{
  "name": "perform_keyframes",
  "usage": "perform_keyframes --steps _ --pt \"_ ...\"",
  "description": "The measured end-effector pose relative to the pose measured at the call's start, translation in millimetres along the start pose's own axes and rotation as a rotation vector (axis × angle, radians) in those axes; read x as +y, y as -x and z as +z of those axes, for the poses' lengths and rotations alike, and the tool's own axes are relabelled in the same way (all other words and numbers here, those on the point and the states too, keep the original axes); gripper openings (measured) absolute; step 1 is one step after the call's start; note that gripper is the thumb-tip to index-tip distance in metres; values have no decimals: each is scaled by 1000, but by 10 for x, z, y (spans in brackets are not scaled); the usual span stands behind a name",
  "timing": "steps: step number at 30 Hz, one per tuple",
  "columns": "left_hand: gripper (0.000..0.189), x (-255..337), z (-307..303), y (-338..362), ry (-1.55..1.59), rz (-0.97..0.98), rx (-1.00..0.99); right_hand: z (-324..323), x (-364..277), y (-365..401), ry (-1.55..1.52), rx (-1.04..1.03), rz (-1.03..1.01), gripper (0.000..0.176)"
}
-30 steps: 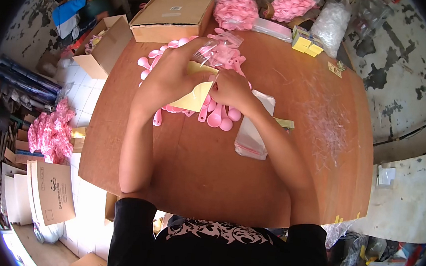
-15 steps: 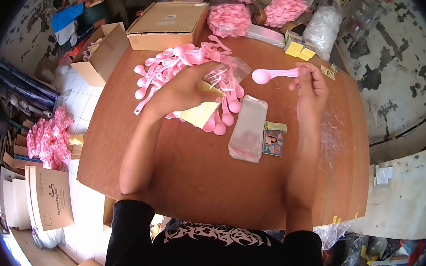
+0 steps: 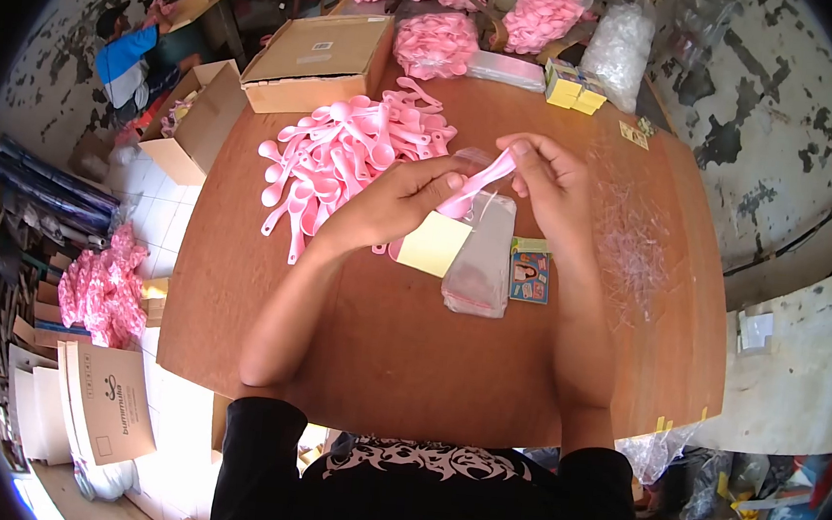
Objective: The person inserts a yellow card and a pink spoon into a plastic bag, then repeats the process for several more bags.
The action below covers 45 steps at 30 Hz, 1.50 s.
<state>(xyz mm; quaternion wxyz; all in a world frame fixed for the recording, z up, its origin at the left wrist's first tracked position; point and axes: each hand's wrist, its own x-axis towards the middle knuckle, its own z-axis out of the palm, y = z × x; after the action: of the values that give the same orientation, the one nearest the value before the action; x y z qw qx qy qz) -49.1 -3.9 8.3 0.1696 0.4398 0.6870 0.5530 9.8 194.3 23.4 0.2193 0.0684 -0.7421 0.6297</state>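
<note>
My right hand (image 3: pixel 556 188) pinches the handle end of a pink plastic spoon (image 3: pixel 488 178), which slants down to the left. Its bowl overlaps the clear plastic bag (image 3: pixel 473 154) in my left hand (image 3: pixel 386 204). A pale yellow card (image 3: pixel 434 243) hangs below my left fingers, along with the bag. Beyond my left hand spreads a heap of pink spoons (image 3: pixel 346 152). Under and in front of the hands lies a stack of clear plastic sleeves (image 3: pixel 478 270), with a small printed card stack (image 3: pixel 530 277) at its right side.
A closed cardboard box (image 3: pixel 315 57) stands at the table's back left. Bags of pink spoons (image 3: pixel 437 45), yellow card stacks (image 3: pixel 573 87) and a clear plastic bundle (image 3: pixel 618 56) line the back. Thin plastic strips (image 3: pixel 632 253) litter the right side. A person (image 3: pixel 127 56) sits far left.
My right hand has brought the spoon left and turned it, so its bowl now meets the bag. My left hand has moved right and toward me with the bag and yellow card.
</note>
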Motion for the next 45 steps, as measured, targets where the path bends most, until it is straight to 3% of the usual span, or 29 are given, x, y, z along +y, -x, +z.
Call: perform_keyframes --steps 2,5,7,8,10,16,22,26,28,32,37,39,40,42,44,45 --pt "38 15 44 -12 148 1 58 78 -52 47 -46 -12 -2 21" --pt "37 35 72 -10 217 27 84 122 -87 83 -39 166 -168 14" --pt "37 27 79 -9 156 43 107 57 -161 109 388 74 -330 10" --pt "36 24 83 -8 95 58 130 54 -179 111 389 74 -330 10" --pt "35 74 102 15 34 34 130 50 -203 115 556 -10 -530 9" --pt "29 238 156 75 -167 -35 86 88 -286 156 820 44 -692 9" --pt "21 215 195 116 -463 -4 1 135 -247 261 1070 -60 -657 8" --pt "13 218 202 153 -560 14 -52 140 -237 259 1048 -65 -637 11" --pt "18 344 186 160 -525 29 -102 106 -274 273 758 -18 -519 11" --pt "32 422 226 183 -344 105 -93 12 -410 342 544 48 -492 12" --pt "35 377 354 189 -83 324 -11 -470 -438 476 -140 204 -188 4" --pt "35 387 384 200 -3 266 1 -861 -441 440 -415 5 -203 6" --pt "35 396 391 199 69 209 12 -1052 -383 428 -413 4 -204 6" --pt "35 312 475 178 111 275 65 -1471 -78 454 -808 -348 -73 6" --pt "29 297 528 167 279 233 180 -2096 595 568 439 -7 435 8" --pt "29 271 526 154 283 244 187 -2114 634 578 451 -11 427 8"
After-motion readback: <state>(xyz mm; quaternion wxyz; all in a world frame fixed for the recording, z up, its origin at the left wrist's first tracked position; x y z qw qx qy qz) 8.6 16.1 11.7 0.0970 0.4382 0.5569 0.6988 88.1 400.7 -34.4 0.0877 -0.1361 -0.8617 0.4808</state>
